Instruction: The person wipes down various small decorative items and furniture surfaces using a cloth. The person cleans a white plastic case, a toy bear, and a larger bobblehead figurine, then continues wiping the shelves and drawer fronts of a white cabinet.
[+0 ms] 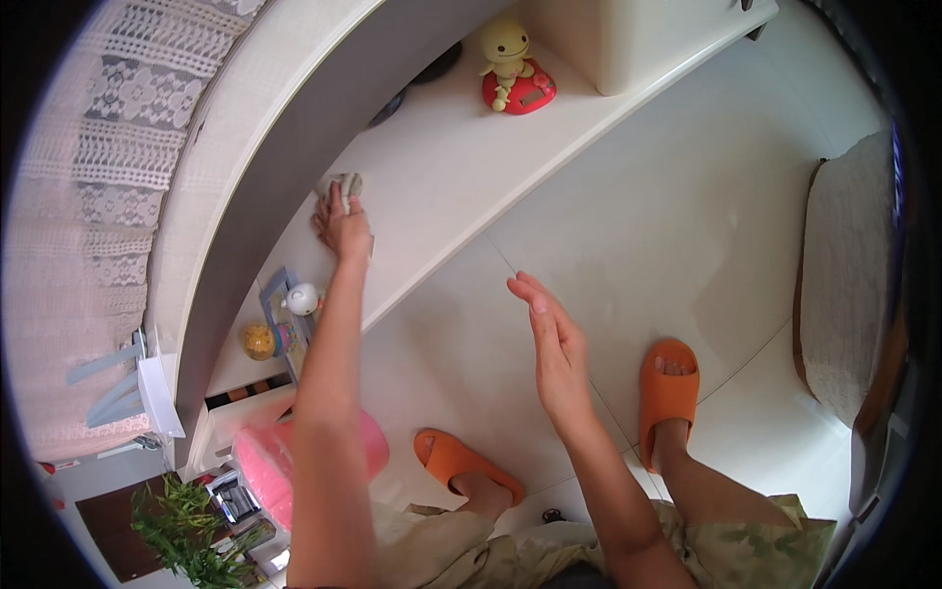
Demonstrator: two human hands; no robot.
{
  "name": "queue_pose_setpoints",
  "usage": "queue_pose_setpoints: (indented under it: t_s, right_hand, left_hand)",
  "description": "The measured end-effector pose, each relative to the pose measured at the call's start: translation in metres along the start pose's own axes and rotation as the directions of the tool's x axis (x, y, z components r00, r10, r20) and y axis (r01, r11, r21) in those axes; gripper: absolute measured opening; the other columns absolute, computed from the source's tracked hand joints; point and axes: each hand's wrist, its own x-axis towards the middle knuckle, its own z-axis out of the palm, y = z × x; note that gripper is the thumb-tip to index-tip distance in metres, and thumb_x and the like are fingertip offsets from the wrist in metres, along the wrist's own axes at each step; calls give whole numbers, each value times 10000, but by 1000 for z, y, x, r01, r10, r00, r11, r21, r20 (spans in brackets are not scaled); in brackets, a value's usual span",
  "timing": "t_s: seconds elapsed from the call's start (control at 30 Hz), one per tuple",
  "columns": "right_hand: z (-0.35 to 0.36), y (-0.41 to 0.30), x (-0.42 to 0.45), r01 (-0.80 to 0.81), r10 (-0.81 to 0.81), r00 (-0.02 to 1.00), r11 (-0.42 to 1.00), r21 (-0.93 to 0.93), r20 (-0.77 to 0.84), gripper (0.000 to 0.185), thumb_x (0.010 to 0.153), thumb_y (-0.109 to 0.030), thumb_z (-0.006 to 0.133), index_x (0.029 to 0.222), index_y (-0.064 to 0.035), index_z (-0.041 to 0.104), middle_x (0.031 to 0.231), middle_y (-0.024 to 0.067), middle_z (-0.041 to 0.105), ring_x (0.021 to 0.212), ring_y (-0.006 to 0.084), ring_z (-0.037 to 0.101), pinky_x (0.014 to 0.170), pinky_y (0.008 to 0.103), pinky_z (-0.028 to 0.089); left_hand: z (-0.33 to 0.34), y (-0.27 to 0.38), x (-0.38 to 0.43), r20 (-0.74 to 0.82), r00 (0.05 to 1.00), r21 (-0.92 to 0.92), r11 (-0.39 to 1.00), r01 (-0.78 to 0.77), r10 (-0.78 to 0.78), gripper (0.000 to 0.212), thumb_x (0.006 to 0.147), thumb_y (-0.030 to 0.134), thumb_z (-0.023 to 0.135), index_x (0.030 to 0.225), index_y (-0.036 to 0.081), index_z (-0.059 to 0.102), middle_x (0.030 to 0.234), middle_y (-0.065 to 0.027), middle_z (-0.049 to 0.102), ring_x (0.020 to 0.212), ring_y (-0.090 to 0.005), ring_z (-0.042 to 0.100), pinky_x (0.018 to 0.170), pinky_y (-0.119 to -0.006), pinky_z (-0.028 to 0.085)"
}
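My left hand reaches far forward and presses a crumpled grey-white cloth flat on the white shelf board of a low cabinet. Part of the cloth is hidden under the fingers. Over the tiled floor, away from the board's edge, my right hand hovers with its fingers stretched out and nothing in it. Beyond the cloth sits a pale yellow smiling figurine on a red base. Close to my left forearm stand a white figurine and a yellow-and-blue figurine.
A dark-fronted upper board with a lace cover overhangs the shelf. A pink bin stands below my left forearm. Green leaves are at lower left, a grey cushioned seat at right. Orange slippers are on my feet.
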Motion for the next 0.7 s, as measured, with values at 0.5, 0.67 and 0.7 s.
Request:
queue_pose_setpoints:
  t_s: [0.5, 0.67, 0.7]
  right_hand:
    - [-13, 8, 17, -31, 35, 993, 999, 34, -115, 352, 980, -251, 483, 1170, 24, 593, 1018, 28, 620, 806, 45, 496, 739, 189, 415]
    - [-13, 5, 83, 329, -409, 894, 878, -349, -186, 348, 908, -108, 553, 1229, 25, 526, 1168, 166, 592, 1044, 258, 573, 933, 335, 427]
    - [-17, -3, 105, 391, -505, 849, 798, -459, -155, 389, 880, -70, 569, 1252, 19, 498, 1189, 176, 570, 1081, 297, 543, 950, 355, 419]
  left_hand:
    - [0, 105, -62, -16, 727, -314, 687, -656, 687, 532, 841, 43, 581, 1353, 93, 445, 1359, -161, 448, 1255, -324, 397, 1072, -436, 287]
    - [23, 126, -13, -159, 721, -221, 687, -692, 675, 488, 825, 48, 594, 1300, 86, 491, 1281, -177, 518, 1239, -319, 424, 1068, -444, 284]
    - [26, 130, -16, -146, 719, -241, 681, -692, 679, 489, 824, 46, 593, 1300, 86, 491, 1284, -177, 515, 1238, -320, 424, 1068, -443, 283]
